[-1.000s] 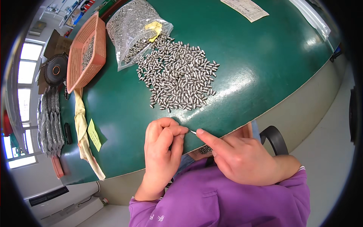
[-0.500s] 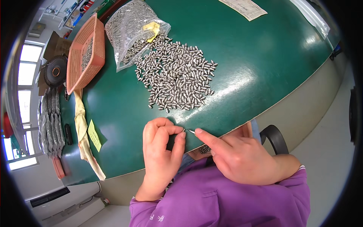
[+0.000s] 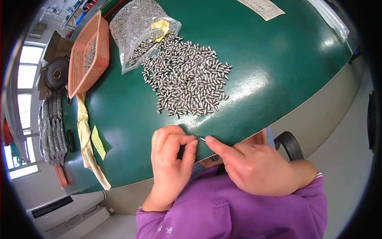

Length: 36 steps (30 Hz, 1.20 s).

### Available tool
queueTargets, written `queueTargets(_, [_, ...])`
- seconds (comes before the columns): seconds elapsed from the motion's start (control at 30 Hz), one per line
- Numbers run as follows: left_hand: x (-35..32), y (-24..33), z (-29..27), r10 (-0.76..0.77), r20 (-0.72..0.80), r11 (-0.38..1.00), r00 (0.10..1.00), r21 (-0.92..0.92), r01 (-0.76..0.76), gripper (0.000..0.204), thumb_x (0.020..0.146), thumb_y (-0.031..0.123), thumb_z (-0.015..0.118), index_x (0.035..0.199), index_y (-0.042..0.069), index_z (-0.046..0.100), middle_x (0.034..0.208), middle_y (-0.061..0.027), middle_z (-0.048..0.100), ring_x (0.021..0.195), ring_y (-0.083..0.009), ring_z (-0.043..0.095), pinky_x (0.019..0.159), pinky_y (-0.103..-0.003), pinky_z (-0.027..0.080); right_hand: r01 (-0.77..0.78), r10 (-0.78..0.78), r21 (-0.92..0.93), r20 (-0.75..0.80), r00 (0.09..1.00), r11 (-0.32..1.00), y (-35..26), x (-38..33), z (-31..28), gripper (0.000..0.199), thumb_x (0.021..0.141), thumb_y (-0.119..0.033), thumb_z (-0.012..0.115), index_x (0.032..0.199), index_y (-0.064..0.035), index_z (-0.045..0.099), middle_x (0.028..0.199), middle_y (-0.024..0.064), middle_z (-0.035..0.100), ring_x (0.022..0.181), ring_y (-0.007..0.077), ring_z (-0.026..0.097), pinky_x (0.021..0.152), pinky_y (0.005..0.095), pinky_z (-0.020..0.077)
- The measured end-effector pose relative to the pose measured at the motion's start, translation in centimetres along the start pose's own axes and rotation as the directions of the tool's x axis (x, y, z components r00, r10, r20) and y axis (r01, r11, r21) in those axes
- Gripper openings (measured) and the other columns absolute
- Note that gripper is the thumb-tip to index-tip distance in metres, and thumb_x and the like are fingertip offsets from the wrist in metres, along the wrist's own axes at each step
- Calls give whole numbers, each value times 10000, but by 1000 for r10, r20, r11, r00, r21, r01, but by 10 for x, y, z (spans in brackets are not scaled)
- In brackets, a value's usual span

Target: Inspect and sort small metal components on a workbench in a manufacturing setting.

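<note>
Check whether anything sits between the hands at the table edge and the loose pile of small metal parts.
Nothing visible does. Bare green table lies between the left hand, the right hand and the pile of metal parts.

Clear plastic bag (image 3: 137,30) of small metal parts at table's far left, mouth open toward the loose pile, beside an orange basket. Yellow label (image 3: 160,28) inside the bag near its mouth. White printed sheet (image 3: 262,8) at far edge, right of centre. Yellow note (image 3: 98,142) flat on green top near left edge, beside a cloth strip. Clear sleeve (image 3: 329,18) at far right.
</note>
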<state>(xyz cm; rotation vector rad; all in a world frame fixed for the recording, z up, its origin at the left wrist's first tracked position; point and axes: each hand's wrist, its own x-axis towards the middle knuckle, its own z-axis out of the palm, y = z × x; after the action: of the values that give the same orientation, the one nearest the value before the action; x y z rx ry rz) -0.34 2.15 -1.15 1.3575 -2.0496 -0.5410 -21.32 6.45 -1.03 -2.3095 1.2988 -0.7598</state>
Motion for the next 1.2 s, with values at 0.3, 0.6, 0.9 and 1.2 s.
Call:
queueTargets(0.3, [-1,3,-9,2,112,1000,994,-9,0,194,745,-18,796,888,43,679,985,-98,605,936,-287,584,810,-377,480,-61,66,-75,69,995,995,-6,-1,-7,555,840,-115,681,1388,-52,617,719,65,570,553,194,595,506,327,477])
queueTargets(0.6, [22,-4,-3,-40,-163,981,986,181,69,189,793,2,774,910,26,629,911,-110,619,858,-289,610,755,-403,503,-137,141,108,-30,990,985,2,-5,-12,567,852,-8,646,1409,-108,607,777,57,639,635,235,627,560,365,535])
queueTargets(0.9, [18,2,-2,-75,-11,990,997,119,75,131,800,-15,728,854,35,619,877,-105,614,850,-301,605,740,-406,496,-147,148,93,-1,989,985,2,-5,-8,593,843,-10,654,1424,-110,594,767,59,628,604,235,617,543,374,536])
queueTargets(1.2, [5,7,-1,-65,52,998,997,14,64,166,781,-26,748,855,47,618,871,-95,611,830,-300,592,724,-399,483,-44,44,10,-55,997,999,0,-4,5,541,867,-120,694,1398,-53,611,666,27,513,522,168,557,489,306,474])
